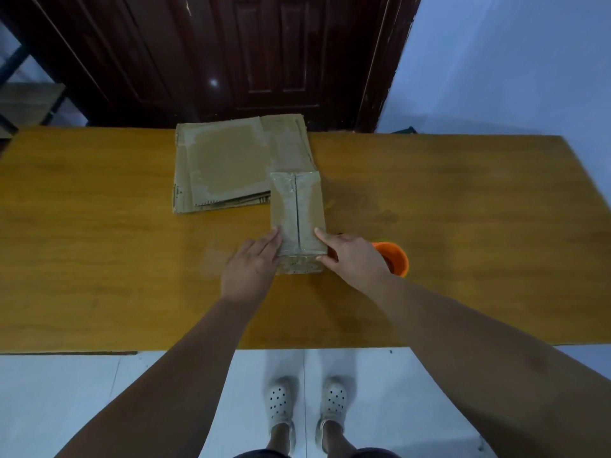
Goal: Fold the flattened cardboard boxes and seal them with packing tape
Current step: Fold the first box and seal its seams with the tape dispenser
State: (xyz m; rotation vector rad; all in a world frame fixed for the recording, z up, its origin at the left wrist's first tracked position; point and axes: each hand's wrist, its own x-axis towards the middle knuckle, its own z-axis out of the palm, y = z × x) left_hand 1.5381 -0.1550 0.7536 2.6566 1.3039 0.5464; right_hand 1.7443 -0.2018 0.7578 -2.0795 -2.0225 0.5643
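A small folded cardboard box [297, 213] stands on the wooden table [99, 226], its two top flaps meeting at a centre seam with shiny tape on it. My left hand [249, 269] lies with straight fingers against the box's near left edge. My right hand [352, 256] holds the near right corner, forefinger on the top flap and thumb on the front face. A stack of flattened cardboard boxes [228, 163] lies behind and to the left of it. An orange tape dispenser [395, 257] sits just behind my right hand, partly hidden.
A dark wooden door [231, 54] stands behind the table's far edge. Pale blue wall is to the right. The table's near edge is by my legs, and my feet in white clogs [307, 404] show on the tiled floor.
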